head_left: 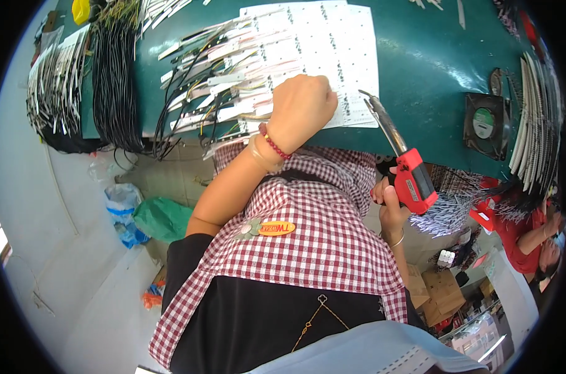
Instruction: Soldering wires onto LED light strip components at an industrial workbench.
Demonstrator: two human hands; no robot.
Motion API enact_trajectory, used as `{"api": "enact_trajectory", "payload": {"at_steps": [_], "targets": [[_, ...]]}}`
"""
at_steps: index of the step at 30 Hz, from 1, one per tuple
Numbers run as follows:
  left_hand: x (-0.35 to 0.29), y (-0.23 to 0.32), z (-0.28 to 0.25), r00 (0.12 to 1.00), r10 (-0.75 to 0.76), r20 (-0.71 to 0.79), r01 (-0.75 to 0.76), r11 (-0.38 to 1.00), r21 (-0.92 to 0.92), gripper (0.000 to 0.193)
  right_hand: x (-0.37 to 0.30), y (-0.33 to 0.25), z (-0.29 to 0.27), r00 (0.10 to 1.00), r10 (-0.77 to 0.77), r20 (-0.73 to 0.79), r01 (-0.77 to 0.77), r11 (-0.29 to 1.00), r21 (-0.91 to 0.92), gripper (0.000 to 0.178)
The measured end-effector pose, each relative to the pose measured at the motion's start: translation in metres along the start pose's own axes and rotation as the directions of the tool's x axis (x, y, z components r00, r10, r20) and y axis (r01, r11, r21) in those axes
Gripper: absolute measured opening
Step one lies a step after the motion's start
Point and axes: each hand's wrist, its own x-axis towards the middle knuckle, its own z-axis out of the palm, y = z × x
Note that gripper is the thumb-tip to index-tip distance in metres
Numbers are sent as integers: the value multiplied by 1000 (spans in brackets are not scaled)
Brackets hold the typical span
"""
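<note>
My left hand (303, 106) is closed in a fist over the right part of a row of thin white strips (233, 80) with wires, which lie on white printed sheets (351, 56). Whatever its fingers hold is hidden beneath them. My right hand (392, 206) grips a red and black soldering gun (413, 181) at the table's near edge. The gun's metal barrel slants up and left, and its thin tip is just right of my left hand, apart from it, over the sheets' right edge.
Black cable bundles (114, 81) and pale-ended leads (55, 87) hang over the green table's (420, 62) left edge. At the right are a small black fan (484, 128) and a bundle of white sleeved wires (535, 124). Beyond sits a person in red (519, 246).
</note>
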Motion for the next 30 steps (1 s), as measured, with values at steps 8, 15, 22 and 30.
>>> {"api": "enact_trajectory", "payload": {"at_steps": [8,15,22,30], "targets": [[-12,3,0,999,-41,-21,42,997,63,19,49,-7,26,990,-138,-1,121,866,485,47],[-36,2,-19,987,153,-47,-140,966,217,15,59,4,43,994,-98,45,56,825,563,58],[-81,-28,-37,991,107,81,-125,956,266,95,65,1,44,996,-70,56,19,776,630,55],[-91,-81,-87,975,194,105,-220,891,397,100,63,-6,46,991,-131,-9,110,798,593,41]]}}
